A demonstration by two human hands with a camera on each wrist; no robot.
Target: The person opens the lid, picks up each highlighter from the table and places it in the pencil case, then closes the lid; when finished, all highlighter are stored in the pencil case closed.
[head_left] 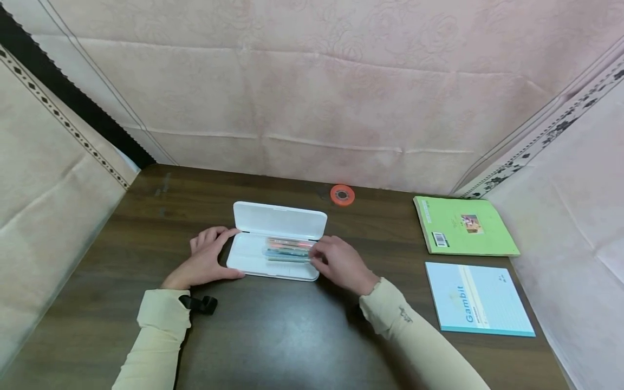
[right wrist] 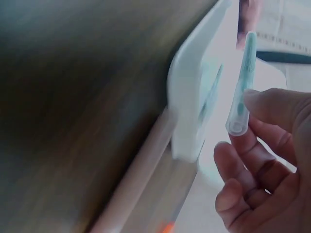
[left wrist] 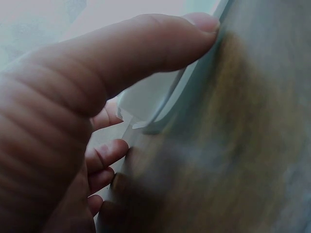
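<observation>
A white pencil case (head_left: 248,252) lies open on the table, its lid (head_left: 278,218) tipped back on the far side. Several pens (head_left: 285,244) rest in the right part of its tray. My left hand (head_left: 206,259) holds the case's left end, thumb along the front edge and index finger at the back corner. With thumb and fingers, my right hand (head_left: 341,262) pinches one end of a slim pen (right wrist: 244,73) with a translucent greenish barrel, over the tray's right side. In the left wrist view, the thumb (left wrist: 146,46) covers part of the case.
An orange-red round disc (head_left: 343,195) lies behind the case near the table's back edge. At the right are a green book (head_left: 468,233) and, nearer, a light blue notebook (head_left: 480,303). Pale cloth (head_left: 302,97) hangs around the back and sides of the table.
</observation>
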